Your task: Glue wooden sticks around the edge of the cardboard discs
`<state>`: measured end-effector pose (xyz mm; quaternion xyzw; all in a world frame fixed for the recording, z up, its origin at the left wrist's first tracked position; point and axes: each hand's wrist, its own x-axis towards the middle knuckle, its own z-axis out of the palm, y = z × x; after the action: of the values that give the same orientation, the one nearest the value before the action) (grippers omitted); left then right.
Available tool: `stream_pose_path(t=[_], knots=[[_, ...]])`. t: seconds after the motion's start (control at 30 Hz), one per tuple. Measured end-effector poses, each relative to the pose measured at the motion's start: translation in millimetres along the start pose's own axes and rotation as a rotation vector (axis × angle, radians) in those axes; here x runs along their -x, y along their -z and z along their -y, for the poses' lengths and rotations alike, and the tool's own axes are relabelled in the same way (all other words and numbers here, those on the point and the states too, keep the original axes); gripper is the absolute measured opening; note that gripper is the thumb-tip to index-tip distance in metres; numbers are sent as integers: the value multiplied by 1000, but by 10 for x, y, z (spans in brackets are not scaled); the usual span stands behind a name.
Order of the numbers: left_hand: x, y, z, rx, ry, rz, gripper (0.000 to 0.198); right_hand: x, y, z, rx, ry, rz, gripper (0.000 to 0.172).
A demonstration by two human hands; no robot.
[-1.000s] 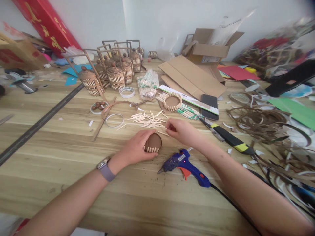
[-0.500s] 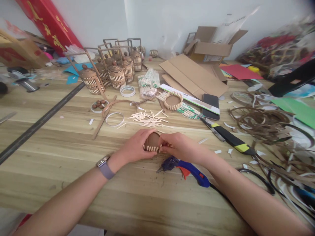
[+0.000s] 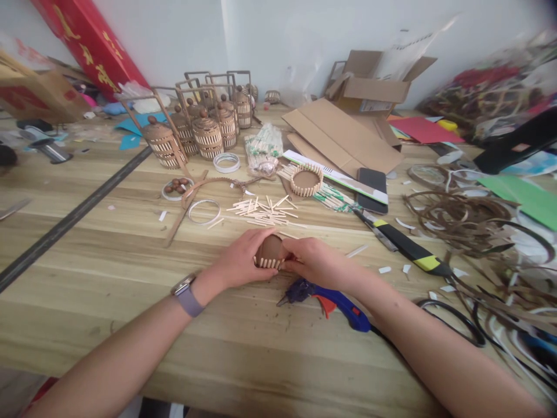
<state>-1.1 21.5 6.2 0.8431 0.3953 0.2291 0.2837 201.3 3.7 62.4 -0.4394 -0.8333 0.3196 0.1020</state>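
My left hand (image 3: 241,260) is curled around a round brown cardboard disc (image 3: 270,248) that has short pale sticks glued upright along its near edge. My right hand (image 3: 314,259) is closed against the disc's right side, fingertips pinching at the row of sticks. A blue and orange glue gun (image 3: 331,295) lies on the table just below my right wrist. Behind my hands lies a loose pile of cut sticks (image 3: 265,211). A finished stick ring on a disc (image 3: 306,179) sits further back.
Several small lantern-like baskets (image 3: 204,130) stand at the back, with a bag of sticks (image 3: 263,148), tape rings (image 3: 203,211), a dish of brown beads (image 3: 176,187), a phone (image 3: 372,187), a utility knife (image 3: 409,247), flat cardboard (image 3: 339,136) and tangled brown strips (image 3: 470,217).
My right hand came back from the stick pile to the disc and now presses against its right side. The left hand stayed on the disc.
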Motion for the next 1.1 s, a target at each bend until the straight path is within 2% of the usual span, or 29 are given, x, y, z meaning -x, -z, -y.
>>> stream_pose_path(t=[0.5,0.77,0.9,0.97,1.03,1.1], knots=[[-10,0,-14,-2,2,-8,78,-3,-85,-59,195,21,64,12],[-12,27,-6,21,18,15,86,-2,-85,-16,271,-15,68,8],[-8,44,1,46,-6,15,83,21,-13,16,238,43,38,6],[1,56,14,62,-16,16,85,73,67,33,211,59,-21,16],[20,65,32,82,-19,8,91,173,172,60,207,24,-84,15],[45,68,49,119,-11,-26,102,326,279,100,246,-67,-88,11]])
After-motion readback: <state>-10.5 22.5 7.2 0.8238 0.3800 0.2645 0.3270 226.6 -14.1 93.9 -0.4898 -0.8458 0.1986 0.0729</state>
